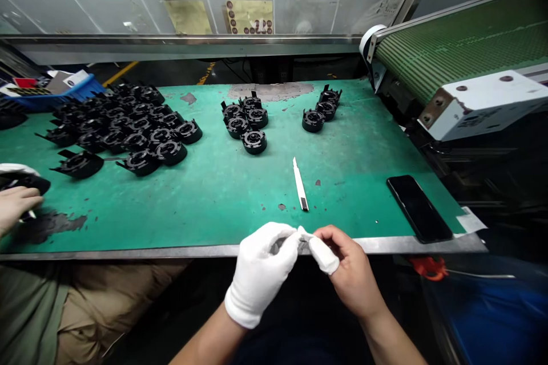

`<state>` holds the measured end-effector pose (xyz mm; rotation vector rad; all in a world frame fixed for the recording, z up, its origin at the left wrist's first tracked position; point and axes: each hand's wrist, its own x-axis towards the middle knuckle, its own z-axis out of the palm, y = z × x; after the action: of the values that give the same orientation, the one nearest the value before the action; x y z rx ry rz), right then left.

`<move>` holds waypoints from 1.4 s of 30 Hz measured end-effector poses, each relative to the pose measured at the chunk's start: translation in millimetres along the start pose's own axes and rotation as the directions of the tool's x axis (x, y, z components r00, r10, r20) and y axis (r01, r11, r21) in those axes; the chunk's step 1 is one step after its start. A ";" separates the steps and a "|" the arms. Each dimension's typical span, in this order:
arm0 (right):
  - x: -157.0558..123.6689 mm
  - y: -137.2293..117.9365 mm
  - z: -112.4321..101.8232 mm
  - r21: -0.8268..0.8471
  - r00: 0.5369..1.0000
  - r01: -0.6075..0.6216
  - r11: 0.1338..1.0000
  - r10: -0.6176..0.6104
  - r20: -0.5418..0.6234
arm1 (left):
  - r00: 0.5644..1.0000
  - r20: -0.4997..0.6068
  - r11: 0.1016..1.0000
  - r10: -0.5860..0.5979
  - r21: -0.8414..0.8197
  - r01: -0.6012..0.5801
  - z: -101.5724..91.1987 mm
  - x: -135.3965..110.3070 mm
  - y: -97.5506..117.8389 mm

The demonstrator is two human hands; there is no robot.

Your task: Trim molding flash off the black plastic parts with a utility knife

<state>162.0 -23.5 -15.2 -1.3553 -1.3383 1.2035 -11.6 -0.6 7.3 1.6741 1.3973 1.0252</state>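
Observation:
My left hand (261,271) wears a white cloth glove and pinches, at the table's front edge, a small white cloth piece (323,254) that covers a finger of my bare right hand (353,274). My right hand's fingers are curled together around that white piece. Just beyond my hands a white utility knife (300,183) lies on the green table mat (214,194). Black round plastic parts lie further back: a small group (246,120) in the middle and another (322,109) to the right.
A large pile of the black parts (128,128) covers the left of the mat. A black phone (418,208) lies at the front right. A green conveyor belt (462,40) rises at the right. Another person's hand (17,205) and lap show at the left edge.

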 end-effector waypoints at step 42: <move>15.0 17.9 30.2 -0.212 0.972 0.088 0.973 -0.130 -0.195 | 0.891 0.165 0.865 0.423 0.219 -0.451 9.0 -1.5 -19.3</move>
<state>134.7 -11.1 -38.8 -1.4843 -1.3930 0.8437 -11.7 0.7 -14.0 2.2760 1.1313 1.0029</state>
